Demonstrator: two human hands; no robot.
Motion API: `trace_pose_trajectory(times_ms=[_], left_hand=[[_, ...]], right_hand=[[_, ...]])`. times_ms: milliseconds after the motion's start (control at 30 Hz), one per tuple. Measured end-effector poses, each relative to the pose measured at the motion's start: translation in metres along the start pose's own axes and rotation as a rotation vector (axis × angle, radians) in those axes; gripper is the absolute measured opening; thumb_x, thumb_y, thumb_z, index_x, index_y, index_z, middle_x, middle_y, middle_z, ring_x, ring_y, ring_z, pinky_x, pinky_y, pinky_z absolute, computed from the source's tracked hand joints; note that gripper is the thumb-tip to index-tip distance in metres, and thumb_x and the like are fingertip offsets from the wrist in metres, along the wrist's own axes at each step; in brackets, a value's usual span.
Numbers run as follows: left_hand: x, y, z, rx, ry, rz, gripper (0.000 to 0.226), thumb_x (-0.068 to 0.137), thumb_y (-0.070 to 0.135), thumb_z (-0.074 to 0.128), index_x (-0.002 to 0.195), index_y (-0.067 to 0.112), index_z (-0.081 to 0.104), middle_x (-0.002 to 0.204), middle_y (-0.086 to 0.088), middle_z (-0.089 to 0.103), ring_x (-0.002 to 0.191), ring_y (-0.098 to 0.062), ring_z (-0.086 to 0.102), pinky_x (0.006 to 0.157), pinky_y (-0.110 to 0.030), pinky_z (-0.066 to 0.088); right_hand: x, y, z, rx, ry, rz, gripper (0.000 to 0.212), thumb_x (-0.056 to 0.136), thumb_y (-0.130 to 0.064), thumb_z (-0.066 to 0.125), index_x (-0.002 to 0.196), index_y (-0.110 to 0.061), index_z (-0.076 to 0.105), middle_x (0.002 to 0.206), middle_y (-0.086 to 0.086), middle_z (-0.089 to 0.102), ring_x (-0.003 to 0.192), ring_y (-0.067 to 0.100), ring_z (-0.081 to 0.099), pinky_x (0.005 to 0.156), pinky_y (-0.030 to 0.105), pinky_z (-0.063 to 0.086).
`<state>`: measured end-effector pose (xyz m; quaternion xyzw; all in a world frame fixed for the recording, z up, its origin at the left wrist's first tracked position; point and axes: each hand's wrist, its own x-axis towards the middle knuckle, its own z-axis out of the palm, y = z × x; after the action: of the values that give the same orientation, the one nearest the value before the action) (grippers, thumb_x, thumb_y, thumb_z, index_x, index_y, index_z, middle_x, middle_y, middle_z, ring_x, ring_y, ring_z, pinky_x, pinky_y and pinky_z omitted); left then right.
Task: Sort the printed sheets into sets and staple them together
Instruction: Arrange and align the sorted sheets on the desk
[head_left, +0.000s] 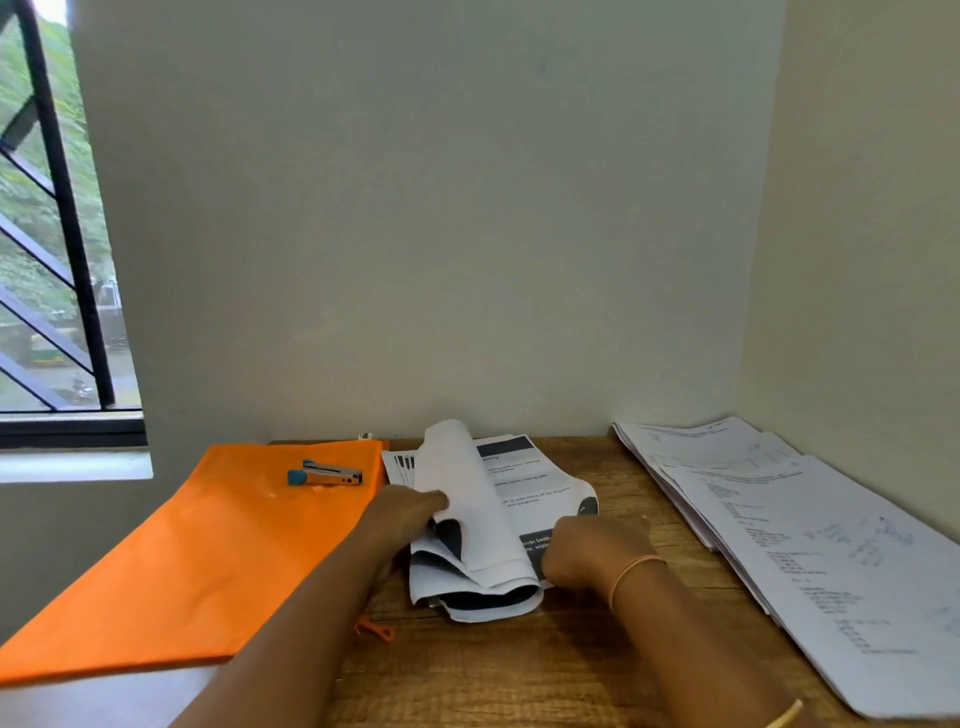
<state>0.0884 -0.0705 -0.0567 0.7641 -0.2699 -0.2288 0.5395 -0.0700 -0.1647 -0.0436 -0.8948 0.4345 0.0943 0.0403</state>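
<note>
Left hand (405, 512) fingers under curled printed sheets (467, 493), right hand (587, 551) atop them

Curled printed sheets (457, 483) lie in the middle, a fanned pile of sheets (810, 530) at right, a blue-tipped stapler (325, 474) at left.

A stapler (325, 474) is lying on a folder (197, 551) at the table's (519, 670) left, a curled stack of sheets (483, 519) is sitting centrally, just right of it, and a spread pile of sheets (810, 545) is lying farther right, along the wall (857, 260).
</note>
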Motion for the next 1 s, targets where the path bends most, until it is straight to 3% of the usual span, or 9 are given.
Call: trace_pose_trajectory(times_ms=[67,200,300,433,533,733,833,933,1000], left_hand=[[0.002,-0.001,0.0,0.19,-0.053,0.04,0.01,0.089,0.006,0.056,0.08,0.008,0.059,0.083,-0.004,0.057,0.089,-0.022,0.056,0.083,-0.036,0.048],[0.006,-0.001,0.0,0.252,-0.036,0.059,0.053,0.084,0.002,0.063,0.136,0.005,0.048,0.141,-0.013,0.045,0.126,-0.027,0.044,0.094,-0.023,0.037],[0.009,-0.003,-0.003,0.176,0.014,0.077,0.059,0.081,-0.002,0.066,0.136,0.004,0.046,0.138,-0.017,0.047,0.12,-0.031,0.05,0.097,-0.03,0.044],[0.01,-0.003,-0.006,0.118,0.056,0.065,0.033,0.08,-0.006,0.062,0.112,0.0,0.063,0.11,-0.017,0.062,0.094,-0.029,0.059,0.074,-0.035,0.053],[0.01,-0.003,-0.007,0.078,0.061,0.061,0.026,0.078,-0.008,0.062,0.103,-0.001,0.062,0.101,-0.018,0.064,0.095,-0.033,0.06,0.082,-0.043,0.053],[0.01,-0.005,-0.008,0.025,0.04,0.132,0.083,0.076,-0.014,0.063,0.145,0.018,0.029,0.132,-0.018,0.048,0.112,-0.032,0.051,0.074,-0.03,0.05],[0.009,-0.004,-0.009,0.086,0.025,0.127,0.06,0.08,-0.013,0.058,0.133,0.012,0.05,0.138,-0.016,0.044,0.11,-0.026,0.05,0.08,-0.026,0.05],[0.006,-0.002,-0.008,0.141,0.064,0.099,0.041,0.088,-0.007,0.051,0.126,0.005,0.058,0.139,-0.014,0.048,0.122,-0.026,0.046,0.096,-0.027,0.04],[0.005,0.001,-0.006,0.142,0.102,0.084,0.035,0.092,-0.002,0.045,0.124,0.002,0.058,0.136,-0.015,0.052,0.122,-0.026,0.048,0.092,-0.026,0.041]], right_hand=[[0.0,0.0,0.0,0.006,0.048,0.004,0.047,0.093,-0.042,0.046,0.135,-0.02,0.044,0.138,0.005,0.048,0.128,0.026,0.044,0.111,0.051,0.025],[-0.002,-0.004,-0.005,0.179,0.37,-0.156,0.024,0.095,-0.029,0.044,0.109,-0.017,0.058,0.106,0.0,0.059,0.105,0.023,0.057,0.102,0.048,0.039],[-0.007,-0.014,-0.007,0.302,0.418,-0.435,0.029,0.098,-0.029,0.038,0.117,-0.019,0.059,0.109,0.002,0.06,0.09,0.019,0.056,0.088,0.035,0.045],[-0.01,-0.025,0.001,0.193,0.315,-0.621,0.036,0.099,-0.03,0.038,0.126,-0.018,0.059,0.129,0.005,0.056,0.097,0.022,0.057,0.084,0.03,0.042],[-0.009,-0.025,0.005,0.192,0.255,-0.621,0.035,0.098,-0.031,0.04,0.123,-0.018,0.06,0.117,0.007,0.06,0.102,0.023,0.056,0.088,0.031,0.042],[-0.008,-0.024,0.004,0.211,0.217,-0.619,0.035,0.098,-0.029,0.041,0.128,-0.021,0.058,0.122,0.007,0.06,0.104,0.022,0.056,0.084,0.024,0.038],[-0.012,-0.025,-0.003,0.403,0.19,-0.612,0.034,0.096,-0.018,0.042,0.122,-0.023,0.063,0.137,0.0,0.053,0.118,0.02,0.05,0.089,0.022,0.036],[-0.007,-0.016,-0.01,0.706,0.367,-0.418,0.033,0.094,-0.01,0.041,0.109,-0.022,0.067,0.131,-0.002,0.056,0.118,0.017,0.051,0.086,0.02,0.037],[0.001,-0.004,-0.007,0.6,0.404,-0.257,0.034,0.094,-0.016,0.042,0.123,-0.023,0.057,0.133,0.002,0.053,0.116,0.019,0.051,0.091,0.027,0.043]])
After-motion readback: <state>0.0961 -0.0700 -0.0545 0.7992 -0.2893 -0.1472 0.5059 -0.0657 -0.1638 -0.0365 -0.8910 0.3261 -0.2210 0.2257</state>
